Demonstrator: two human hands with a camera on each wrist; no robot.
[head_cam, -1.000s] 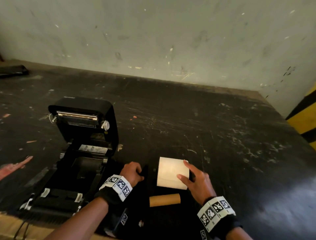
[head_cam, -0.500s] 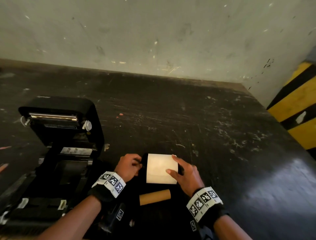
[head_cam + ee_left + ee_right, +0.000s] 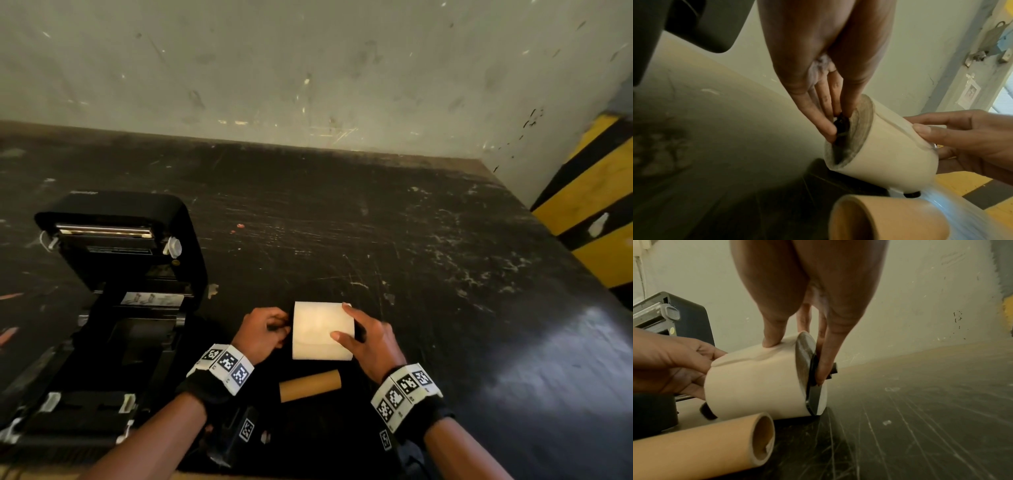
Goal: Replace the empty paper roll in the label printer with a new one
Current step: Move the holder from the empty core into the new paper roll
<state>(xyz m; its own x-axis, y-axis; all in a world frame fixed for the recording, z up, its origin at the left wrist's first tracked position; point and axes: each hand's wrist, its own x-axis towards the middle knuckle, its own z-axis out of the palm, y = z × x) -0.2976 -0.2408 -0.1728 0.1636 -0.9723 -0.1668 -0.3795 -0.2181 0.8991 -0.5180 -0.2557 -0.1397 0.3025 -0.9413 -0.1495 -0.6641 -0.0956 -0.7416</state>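
A new cream paper roll is held just above the black table, right of the open label printer. My right hand grips the roll, thumb on top and fingers on its right end against a black spindle flange. My left hand pinches a black spindle end at the roll's left core hole. The empty brown cardboard core lies on the table in front of the roll.
The printer's lid stands open toward the back, its roll bay dark. A scuffed wall closes the table's far side. A yellow-and-black striped post stands at the right. The scratched black table spreads to the right.
My left hand has moved right from beside the printer to the roll's left end. The right hand stays on the roll. The head view has swung about.
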